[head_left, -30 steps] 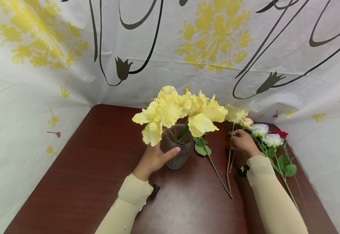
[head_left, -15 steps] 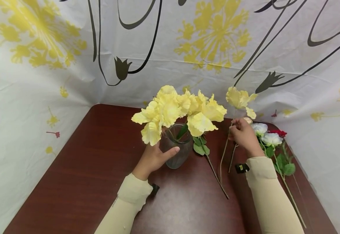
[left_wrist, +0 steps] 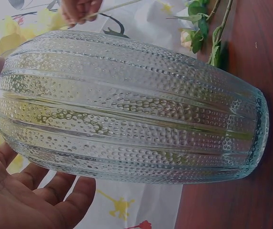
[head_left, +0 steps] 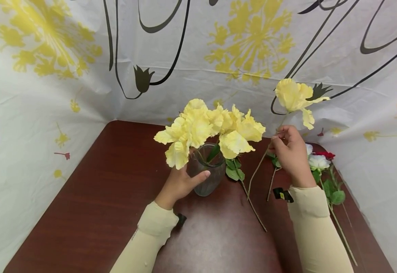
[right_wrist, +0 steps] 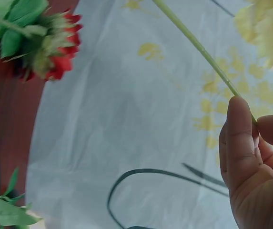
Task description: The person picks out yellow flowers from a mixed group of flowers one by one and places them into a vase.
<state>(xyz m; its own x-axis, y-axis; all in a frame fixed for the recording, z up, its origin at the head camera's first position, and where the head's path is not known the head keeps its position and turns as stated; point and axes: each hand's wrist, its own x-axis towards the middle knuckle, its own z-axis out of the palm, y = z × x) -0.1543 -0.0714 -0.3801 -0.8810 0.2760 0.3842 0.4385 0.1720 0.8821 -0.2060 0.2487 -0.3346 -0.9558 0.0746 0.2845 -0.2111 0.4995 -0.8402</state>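
Observation:
My left hand (head_left: 179, 185) holds the ribbed, dimpled glass vase (head_left: 206, 180) from its left side, the thumb across the near side. In the left wrist view the fingers curl along the wall of the vase (left_wrist: 126, 105). Several ruffled yellow flowers (head_left: 198, 127) stand in it, their stems showing through the glass. Right of the vase, my right hand (head_left: 292, 155) pinches the thin stem of a single yellow flower (head_left: 292, 94) between thumb and fingers. Its bloom is raised above the hand, and the stem slants down left. The right wrist view shows the green stem (right_wrist: 198, 45) at the fingertips.
A leafy stem (head_left: 253, 203) lies on the dark red table (head_left: 92, 212) beside the vase. At the right edge lie white roses (head_left: 318, 162) and a red flower (head_left: 327, 155) with long leafy stems. A patterned white cloth (head_left: 191, 79) hangs behind and at both sides.
My right hand has lifted the yellow flower off the pile at the right; its bloom has risen and its stem end has swung left toward the vase. The left hand stays on the vase.

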